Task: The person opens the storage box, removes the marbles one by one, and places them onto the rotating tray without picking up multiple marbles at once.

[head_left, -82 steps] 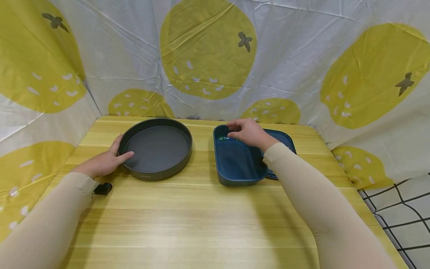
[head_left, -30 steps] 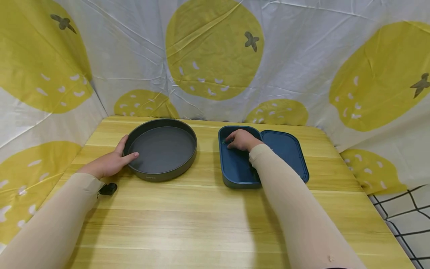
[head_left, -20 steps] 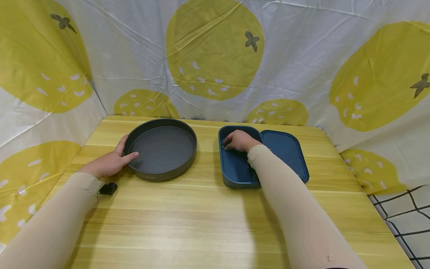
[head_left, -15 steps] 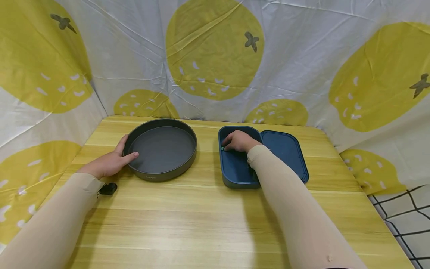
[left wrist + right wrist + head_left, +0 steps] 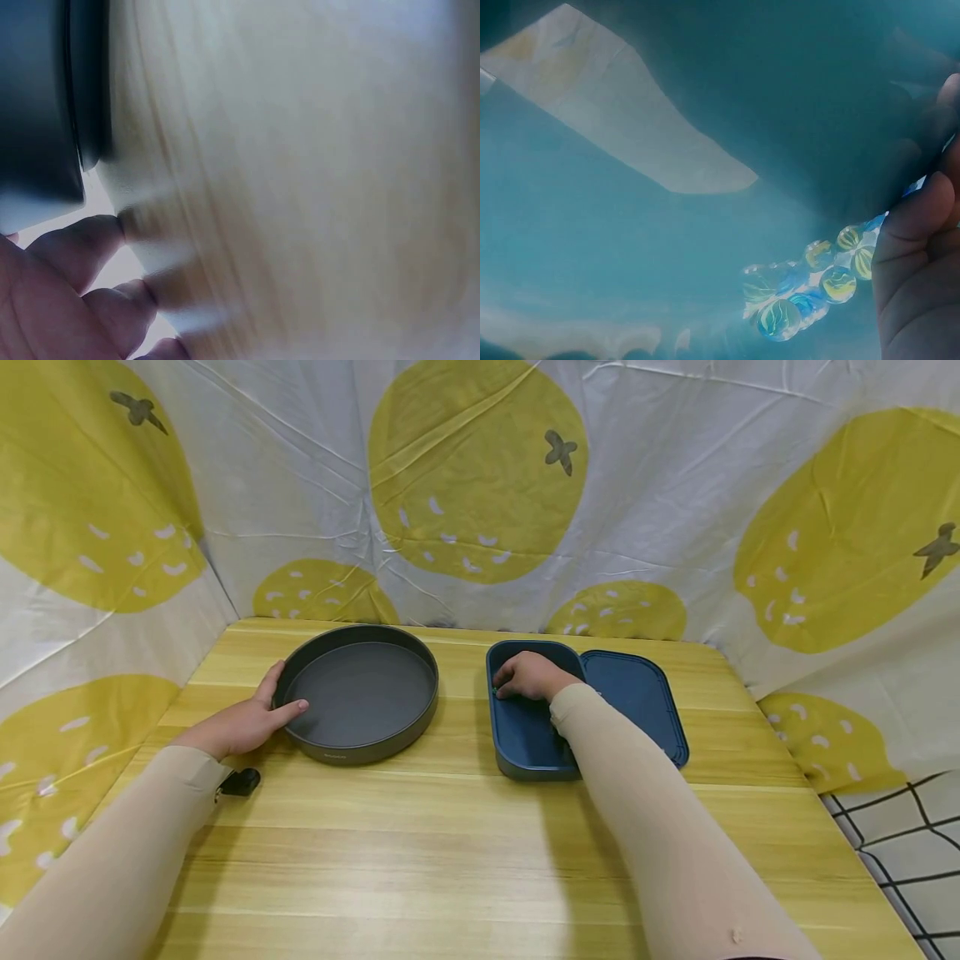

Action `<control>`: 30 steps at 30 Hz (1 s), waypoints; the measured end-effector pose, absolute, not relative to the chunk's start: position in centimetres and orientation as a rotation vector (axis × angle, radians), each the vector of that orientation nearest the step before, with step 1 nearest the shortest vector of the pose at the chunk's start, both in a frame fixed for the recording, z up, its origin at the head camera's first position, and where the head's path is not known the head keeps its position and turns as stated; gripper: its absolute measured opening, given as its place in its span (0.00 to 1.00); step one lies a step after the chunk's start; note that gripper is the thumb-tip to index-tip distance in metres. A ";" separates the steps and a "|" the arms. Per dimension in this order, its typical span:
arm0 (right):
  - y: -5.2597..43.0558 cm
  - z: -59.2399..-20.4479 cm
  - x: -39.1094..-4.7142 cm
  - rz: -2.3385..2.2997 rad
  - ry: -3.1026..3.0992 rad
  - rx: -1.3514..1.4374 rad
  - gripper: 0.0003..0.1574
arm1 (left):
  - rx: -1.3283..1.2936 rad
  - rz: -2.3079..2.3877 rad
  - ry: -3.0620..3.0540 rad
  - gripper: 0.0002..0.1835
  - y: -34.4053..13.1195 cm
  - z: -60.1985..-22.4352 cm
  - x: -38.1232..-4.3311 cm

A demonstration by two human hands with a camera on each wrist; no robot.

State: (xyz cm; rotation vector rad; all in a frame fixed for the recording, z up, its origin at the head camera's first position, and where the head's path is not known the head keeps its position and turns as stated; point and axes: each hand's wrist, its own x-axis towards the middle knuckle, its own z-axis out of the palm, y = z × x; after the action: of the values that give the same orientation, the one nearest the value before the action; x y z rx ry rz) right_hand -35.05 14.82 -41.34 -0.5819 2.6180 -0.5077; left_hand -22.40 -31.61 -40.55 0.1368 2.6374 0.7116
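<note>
1. Two beige sleeves [image 5: 667,793] reach in from the bottom corners over a pale wooden desk [image 5: 450,852]; a small black device [image 5: 240,782] sits at the left wrist.
2. Off the desk's right edge, a white surface crossed with black lines [image 5: 907,860] shows.
3. Of the hands, the left hand [image 5: 243,727] lies spread against the left side of a round dark pan [image 5: 360,693] — thumb reaching over the rim, other fingers extended outside the wall.
4. The pan stands flat on the desk, small lettering on its near wall too tiny to read.
5. Right of the pan, well apart from it, stands a deep blue box [image 5: 525,735]. The right hand [image 5: 531,675] dips into its far half with bent fingers; I cannot tell whether they pinch anything.
6. Clear marbles [image 5: 838,285] with yellow and blue swirls cluster inside the box, right by those fingers.
7. Just beside the box, on its right — a flat blue lid [image 5: 637,710].
8. Farthest back hangs white cloth [image 5: 645,510] printed with big yellow fruit.
</note>
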 end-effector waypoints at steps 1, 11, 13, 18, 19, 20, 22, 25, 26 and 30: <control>14.8 -41.4 -35.1 -0.508 2.620 -0.585 0.19 | 0.135 0.705 2.638 0.57 -31.6 -40.5 -22.4; 14.8 -41.0 -34.9 -0.526 2.621 -0.594 0.19 | 0.137 0.717 2.634 0.57 -31.6 -40.6 -22.4; 15.0 -40.8 -34.7 -0.546 2.619 -0.592 0.19 | 0.138 0.724 2.633 0.57 -31.6 -40.6 -22.5; 15.5 -40.1 -34.6 -0.627 2.609 -0.565 0.18 | 0.143 0.742 2.630 0.57 -31.6 -40.6 -22.5; 15.6 -40.0 -34.6 -0.639 2.609 -0.560 0.18 | 0.144 0.743 2.630 0.57 -31.6 -40.6 -22.5; 15.8 -39.9 -34.7 -0.648 2.612 -0.556 0.18 | 0.145 0.743 2.630 0.57 -31.6 -40.6 -22.5; 16.0 -39.7 -34.7 -0.670 2.619 -0.539 0.18 | 0.146 0.741 2.631 0.57 -31.6 -40.6 -22.5; 16.3 -39.2 -34.8 -0.711 2.635 -0.507 0.19 | 0.146 0.737 2.631 0.57 -31.5 -40.6 -22.4; 16.3 -38.9 -34.8 -0.731 2.638 -0.497 0.20 | 0.146 0.733 2.631 0.57 -31.5 -40.5 -22.4; 16.1 -37.7 -34.5 -0.833 2.642 -0.467 0.21 | 0.139 0.714 2.633 0.57 -31.5 -40.4 -22.2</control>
State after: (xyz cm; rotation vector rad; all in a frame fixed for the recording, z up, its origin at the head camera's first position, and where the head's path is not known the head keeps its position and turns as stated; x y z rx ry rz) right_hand -34.48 16.15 -37.69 -0.4673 2.6424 -0.8334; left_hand -22.24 -31.46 -40.44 0.1394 2.6329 0.7137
